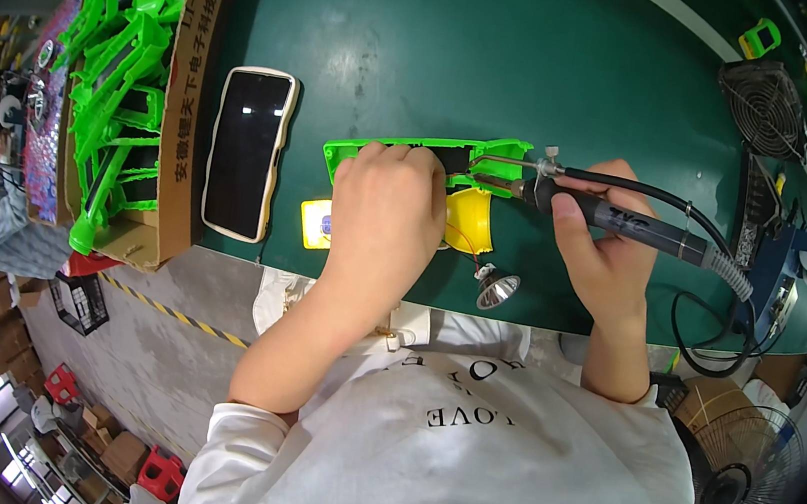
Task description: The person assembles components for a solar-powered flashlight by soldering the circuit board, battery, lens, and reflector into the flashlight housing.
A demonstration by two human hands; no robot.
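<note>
My right hand [608,242] grips a black soldering iron [619,221] with a wire-feed tube clamped along it. Its tip reaches into a bright green plastic housing [501,153] lying on the bench. Over the left part of that housing my left hand [389,205] is closed, fingers curled down at its edge; the fingertips and whatever they pinch are hidden. Just right of the left hand sits a yellow plastic piece [469,222], with a thin red wire leading towards a small reflector lamp [497,288]. A yellow part [315,224] shows partly behind the left wrist.
A phone [248,152] lies on the green bench [399,40] at the left, beside a cardboard box [187,125] heaped with green housings [129,67]. At the right stand a fume fan [764,107], a blue solder feeder [779,268] and a looping black cable [690,338]. Another person [0,213] sits far left.
</note>
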